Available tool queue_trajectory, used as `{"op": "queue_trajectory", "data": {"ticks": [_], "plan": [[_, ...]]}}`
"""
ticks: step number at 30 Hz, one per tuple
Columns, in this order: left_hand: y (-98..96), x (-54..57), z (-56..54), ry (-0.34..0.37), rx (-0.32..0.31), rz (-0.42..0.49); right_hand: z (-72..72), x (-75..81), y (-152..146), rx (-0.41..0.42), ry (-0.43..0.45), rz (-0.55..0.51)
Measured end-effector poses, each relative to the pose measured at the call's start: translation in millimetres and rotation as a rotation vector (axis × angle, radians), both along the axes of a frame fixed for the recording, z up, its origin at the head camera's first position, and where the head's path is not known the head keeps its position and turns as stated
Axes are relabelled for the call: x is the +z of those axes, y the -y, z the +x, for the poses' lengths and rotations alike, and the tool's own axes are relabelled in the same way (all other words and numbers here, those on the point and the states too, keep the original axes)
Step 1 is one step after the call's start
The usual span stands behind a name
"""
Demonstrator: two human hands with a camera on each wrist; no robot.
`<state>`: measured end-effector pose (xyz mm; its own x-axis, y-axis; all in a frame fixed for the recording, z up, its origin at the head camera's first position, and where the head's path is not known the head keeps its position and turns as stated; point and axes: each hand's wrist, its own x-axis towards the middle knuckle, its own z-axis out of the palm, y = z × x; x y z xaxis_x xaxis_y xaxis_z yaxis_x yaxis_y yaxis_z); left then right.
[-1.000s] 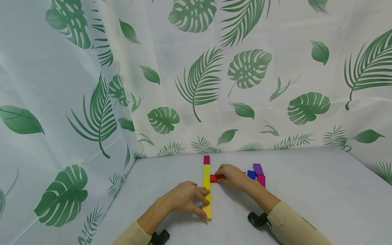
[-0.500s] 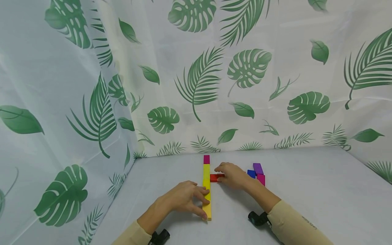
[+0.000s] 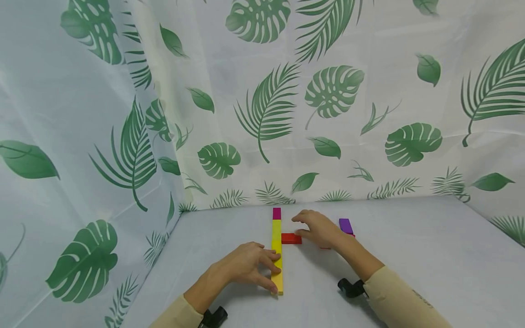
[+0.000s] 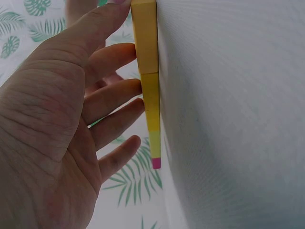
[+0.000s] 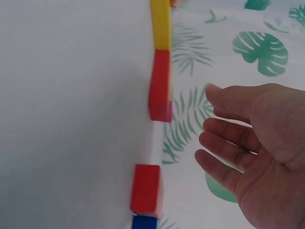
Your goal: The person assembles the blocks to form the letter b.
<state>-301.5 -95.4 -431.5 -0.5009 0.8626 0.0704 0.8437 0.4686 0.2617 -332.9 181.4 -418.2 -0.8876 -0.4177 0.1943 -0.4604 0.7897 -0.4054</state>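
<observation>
A straight row of yellow blocks (image 3: 276, 232) lies on the white table, capped at its far end by a magenta block (image 3: 276, 213). Fingertips of my left hand (image 3: 251, 263) touch the row, with the thumb at its near end. A red block (image 3: 290, 238) lies crosswise, its end against the row's right side. My right hand (image 3: 321, 229) hovers beside and above this block, fingers apart and holding nothing. The right wrist view shows a gap between the red block and a second red block (image 5: 146, 188), which has a blue block (image 5: 144, 223) beside it.
Right of my right hand lies a purple block (image 3: 345, 225), with another block mostly hidden by the forearm. A leaf-print curtain (image 3: 336, 150) hangs behind the table and along the left. Black wrist cameras (image 3: 351, 288) stick out near both sleeves.
My right hand has let go of the red block and risen off it, shifting slightly right. It now covers the blue block in the head view. My left hand has stayed still.
</observation>
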Motion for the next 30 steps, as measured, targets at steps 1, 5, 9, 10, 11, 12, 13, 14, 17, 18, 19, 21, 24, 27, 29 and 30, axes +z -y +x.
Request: {"op": "queue_trajectory", "data": {"ticks": [1,5,9,10,11,12,13,14,17,18,19,21,24,27,29,30], "plan": [[-0.1,-0.1,0.0,-0.004,-0.002,-0.001,0.4,1.1,-2,0.002,-0.009,0.0],[0.3,-0.8,-0.3,-0.018,-0.012,0.0,2.3,4.5,-6,0.003,-0.029,0.002],[0.7,-1.5,-0.6,-0.021,-0.014,0.002,3.3,6.7,-9,-0.004,-0.033,0.001],[0.6,-1.5,-0.7,-0.017,-0.012,0.001,3.4,7.1,-10,-0.005,-0.034,0.004],[0.5,-1.4,-0.6,-0.013,-0.01,0.0,3.5,7.7,-11,-0.008,-0.034,0.006],[0.4,-1.2,-0.6,-0.009,-0.007,-0.002,3.5,8.4,-12,-0.007,-0.034,0.006],[0.3,-0.9,-0.5,-0.004,-0.003,-0.003,3.5,9.2,-13,-0.007,-0.032,0.006],[0.1,-0.7,-0.5,0.001,0.0,-0.004,3.7,10.0,-15,-0.005,-0.036,0.008],[-0.4,0.3,-0.3,0.01,0.007,-0.01,5.0,12.9,-18,-0.007,-0.04,0.005],[-0.7,0.5,-0.2,0.01,0.009,-0.012,5.1,13.7,-20,-0.006,-0.044,0.007],[-0.8,0.8,-0.2,0.011,0.011,-0.013,5.1,14.2,-21,-0.01,-0.044,0.01],[-0.8,1.1,-0.3,0.012,0.013,-0.015,4.8,15.1,-24,-0.019,-0.044,0.015],[-0.5,0.7,-0.4,0.011,0.012,-0.016,4.5,16.3,-30,-0.029,-0.033,0.018],[0.0,0.2,-0.6,0.011,0.014,-0.015,5.3,17.0,-36,-0.033,-0.024,0.013],[0.0,0.5,-0.5,0.017,0.017,-0.012,5.9,17.1,-41,-0.035,-0.025,0.01],[-0.1,0.7,-0.5,0.018,0.017,-0.011,6.1,16.7,-43,-0.037,-0.028,0.009]]}}
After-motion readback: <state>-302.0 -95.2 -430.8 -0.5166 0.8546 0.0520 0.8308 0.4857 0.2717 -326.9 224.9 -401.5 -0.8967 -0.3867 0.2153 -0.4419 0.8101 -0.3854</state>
